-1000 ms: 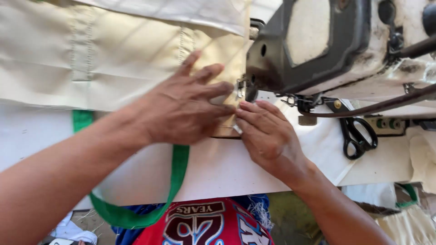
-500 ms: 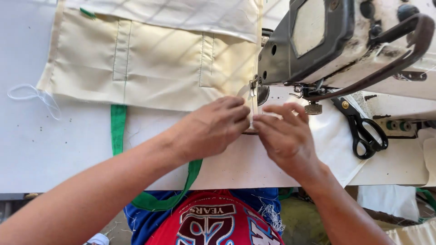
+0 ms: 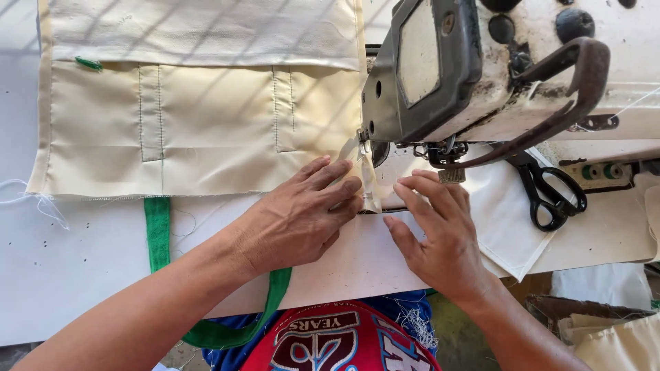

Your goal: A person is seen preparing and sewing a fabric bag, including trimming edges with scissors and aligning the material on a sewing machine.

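Observation:
A cream fabric piece with stitched panels lies flat on the white table, its right edge under the foot of a worn sewing machine. My left hand presses flat on the fabric's lower right corner, fingers pointing at the needle. Just right of that edge, my right hand rests with fingers spread on the table and a white cloth. A green strap hangs from the fabric's lower edge and loops off the table's front.
Black scissors lie on the table right of the machine foot. Loose white threads trail at the fabric's left corner. More cream fabric sits low at the right. The table's front edge runs just below my wrists.
The fabric has slid away from me and leftward in view. Both hands stay at the needle; my left hand has flattened on the fabric, and my right has spread its fingers.

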